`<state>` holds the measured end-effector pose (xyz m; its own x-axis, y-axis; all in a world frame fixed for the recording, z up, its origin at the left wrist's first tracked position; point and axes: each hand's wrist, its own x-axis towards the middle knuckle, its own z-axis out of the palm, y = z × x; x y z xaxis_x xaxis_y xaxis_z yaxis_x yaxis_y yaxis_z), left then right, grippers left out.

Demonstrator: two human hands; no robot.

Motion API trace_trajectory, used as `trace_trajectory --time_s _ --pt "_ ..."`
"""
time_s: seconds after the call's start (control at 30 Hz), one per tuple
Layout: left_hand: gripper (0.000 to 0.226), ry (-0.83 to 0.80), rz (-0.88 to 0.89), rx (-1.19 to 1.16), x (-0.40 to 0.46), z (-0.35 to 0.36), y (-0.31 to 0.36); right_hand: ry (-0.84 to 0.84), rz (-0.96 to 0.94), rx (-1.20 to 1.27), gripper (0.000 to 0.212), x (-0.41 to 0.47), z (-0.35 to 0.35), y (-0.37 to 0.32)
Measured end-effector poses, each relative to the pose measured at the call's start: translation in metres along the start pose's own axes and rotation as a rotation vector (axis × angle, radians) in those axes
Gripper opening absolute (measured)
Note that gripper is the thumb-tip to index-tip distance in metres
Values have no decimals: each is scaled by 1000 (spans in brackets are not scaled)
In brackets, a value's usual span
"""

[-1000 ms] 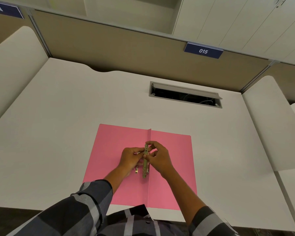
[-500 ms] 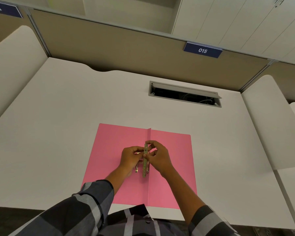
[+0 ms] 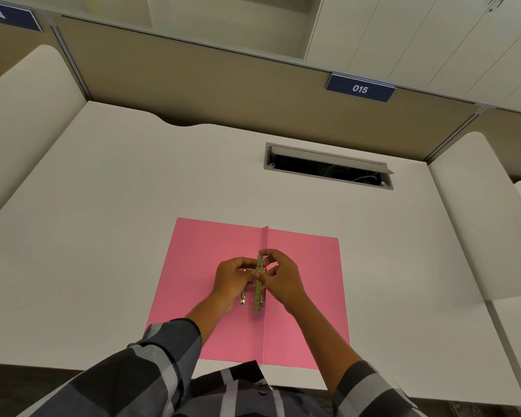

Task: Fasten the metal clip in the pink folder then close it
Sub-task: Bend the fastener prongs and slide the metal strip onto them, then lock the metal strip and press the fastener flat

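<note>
The pink folder [image 3: 301,296] lies open and flat on the white desk, its spine crease running towards me. A brass-coloured metal clip [image 3: 258,296] sits along that crease, its long bar pointing away from me and two short prongs lying beside it. My left hand [image 3: 230,281] pinches the clip from the left side. From the right, my right hand [image 3: 283,278] grips the bar's upper part with fingertips. The clip's middle is hidden under my fingers.
The white desk [image 3: 103,236] has raised side dividers left and right. A cable slot [image 3: 328,167] with its lid open sits behind the folder. A beige partition with a "015" label [image 3: 360,88] stands at the back.
Both hands stay on the clip at the folder's crease, with only slight finger shifts. The folder has not moved.
</note>
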<state>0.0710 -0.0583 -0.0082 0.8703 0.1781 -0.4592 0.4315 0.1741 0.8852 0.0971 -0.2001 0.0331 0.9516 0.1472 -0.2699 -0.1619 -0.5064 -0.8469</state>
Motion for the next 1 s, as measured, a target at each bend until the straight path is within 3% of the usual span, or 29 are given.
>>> trace_trajectory --time_s 0.13,0.33,0.63,0.8,1.0 --pt "31 0 20 99 0 -6 -3 9 15 -49 50 6 1 4" --pt "32 6 175 446 -12 -19 -9 -56 17 -275 50 17 6 6" --pt "39 -174 365 814 -35 -21 -33 -105 -35 -471 54 23 5 15" --pt "59 -255 446 1002 -37 -19 -40 -96 -50 -488 56 21 2 19" --pt "70 -288 495 1064 -41 -14 -44 -77 -57 -453 62 20 0 24"
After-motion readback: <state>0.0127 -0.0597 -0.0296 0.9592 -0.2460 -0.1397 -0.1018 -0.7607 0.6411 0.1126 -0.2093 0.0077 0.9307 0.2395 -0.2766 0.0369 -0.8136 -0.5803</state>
